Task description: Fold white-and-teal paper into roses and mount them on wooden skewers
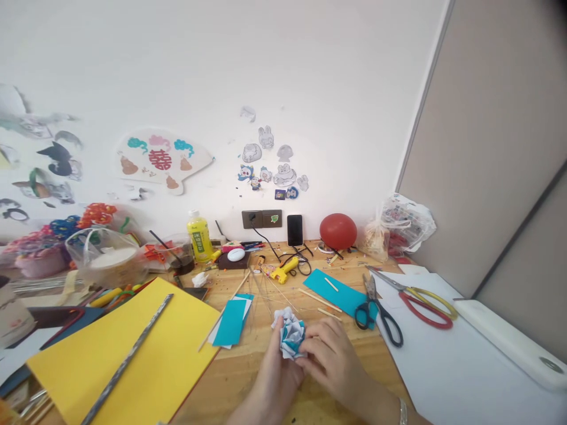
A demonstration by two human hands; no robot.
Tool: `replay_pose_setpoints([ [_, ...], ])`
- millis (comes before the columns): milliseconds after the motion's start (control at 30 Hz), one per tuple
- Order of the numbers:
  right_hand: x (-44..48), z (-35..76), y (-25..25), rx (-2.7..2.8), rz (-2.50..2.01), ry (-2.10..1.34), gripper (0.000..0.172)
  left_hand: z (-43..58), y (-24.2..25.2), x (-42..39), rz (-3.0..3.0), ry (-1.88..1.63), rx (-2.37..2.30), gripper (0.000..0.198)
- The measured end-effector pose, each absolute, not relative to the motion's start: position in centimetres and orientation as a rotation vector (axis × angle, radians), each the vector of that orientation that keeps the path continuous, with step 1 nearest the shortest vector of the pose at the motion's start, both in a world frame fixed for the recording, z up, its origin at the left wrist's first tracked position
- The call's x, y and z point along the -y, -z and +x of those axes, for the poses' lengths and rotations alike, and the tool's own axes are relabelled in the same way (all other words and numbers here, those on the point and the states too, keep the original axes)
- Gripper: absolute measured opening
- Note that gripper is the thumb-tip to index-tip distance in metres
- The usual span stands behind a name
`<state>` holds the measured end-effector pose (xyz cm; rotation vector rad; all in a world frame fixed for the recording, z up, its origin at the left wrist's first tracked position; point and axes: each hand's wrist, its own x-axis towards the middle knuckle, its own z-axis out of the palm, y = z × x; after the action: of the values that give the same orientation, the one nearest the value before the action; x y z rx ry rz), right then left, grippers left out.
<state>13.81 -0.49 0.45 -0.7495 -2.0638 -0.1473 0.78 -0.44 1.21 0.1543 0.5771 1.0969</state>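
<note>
A crumpled-looking paper flower (291,336), white with blue folds, sits in my left hand (278,369), whose thumb and fingers close round it from the left and below. My right hand (330,357) comes in from the right, its bent fingertips pinching the flower's right edge. Just left of the hands lie blue paper strips (231,321) over a white piece. Beyond them to the right is a larger blue sheet (339,292), with black-handled scissors (376,313) resting across its end.
Yellow paper (146,342) bearing a grey strip covers the left side. A yellow glue gun (284,270), yellow bottle (200,236), phone (295,230) and red balloon (338,231) stand along the wall. Red-and-yellow scissors (427,304) lie on white paper at right. Thin wooden sticks (319,300) are scattered about.
</note>
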Motion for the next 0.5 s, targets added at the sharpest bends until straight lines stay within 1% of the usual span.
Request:
replay_pose_setpoints([
  [100, 0.5, 13.9, -0.9, 2.093, -0.747, 0.181, 0.010, 0.7, -0.9, 0.3, 0.140, -1.113, -0.585, 0.039],
  [200, 0.5, 13.9, -1.4, 2.106, -0.722, 0.231, 0.014, 0.6, -0.5, 0.1, 0.138, -1.107, -0.598, 0.036],
  [400, 0.7, 13.6, -1.8, 2.104, -0.669, 0.283, 0.017, 0.6, -0.3, 0.0, 0.145, -1.151, -0.591, 0.037],
  [500, 0.6, 13.4, -1.5, 2.083, -0.675, 0.291, 0.017, 0.6, -0.1, 0.0, 0.165, -1.143, -0.571, 0.031],
])
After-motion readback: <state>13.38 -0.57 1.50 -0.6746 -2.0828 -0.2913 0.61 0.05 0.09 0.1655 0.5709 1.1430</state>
